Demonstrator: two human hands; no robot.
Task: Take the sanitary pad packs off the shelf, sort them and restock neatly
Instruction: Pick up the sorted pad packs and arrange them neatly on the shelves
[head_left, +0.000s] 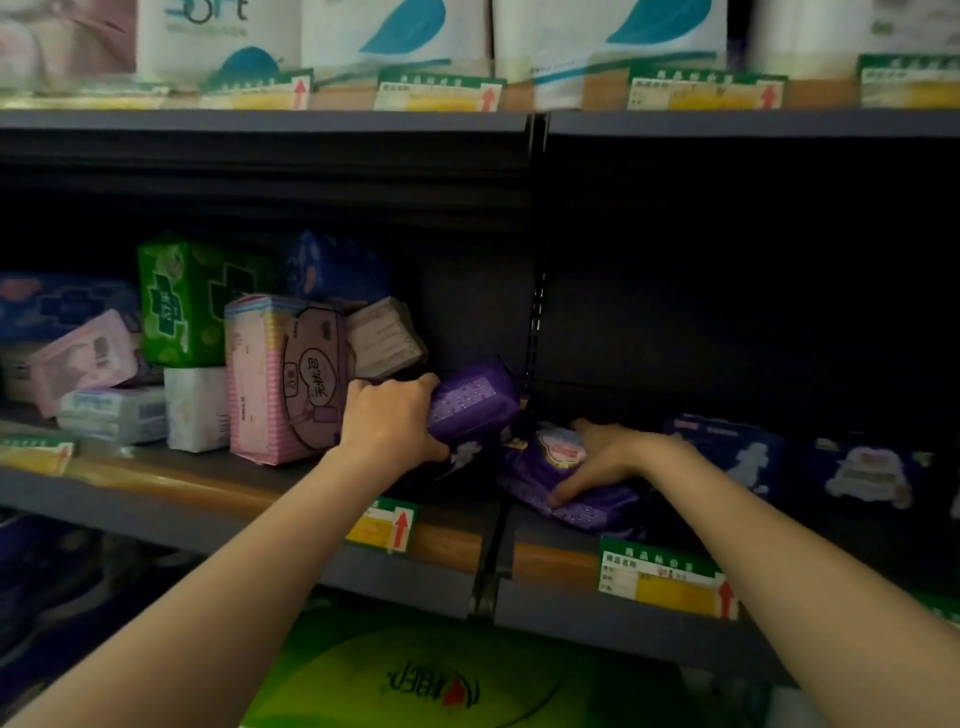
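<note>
Two purple packs sit mid-shelf (291, 493), one in each of your hands: your left hand (390, 415) has its fingers curled round the tilted purple pack (475, 402), seemingly lifting it clear, while your right hand (605, 457) lies with fingers spread on the flat purple pack (582, 506), probably steadying it. Both look soft, glossy and pillowy; the pink pack (265, 384) beside them looks boxier.

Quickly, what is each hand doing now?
Left hand: grips a purple pack.
Right hand: fingers spread on another purple pack, thumb along its front edge; grip unclear.
</note>
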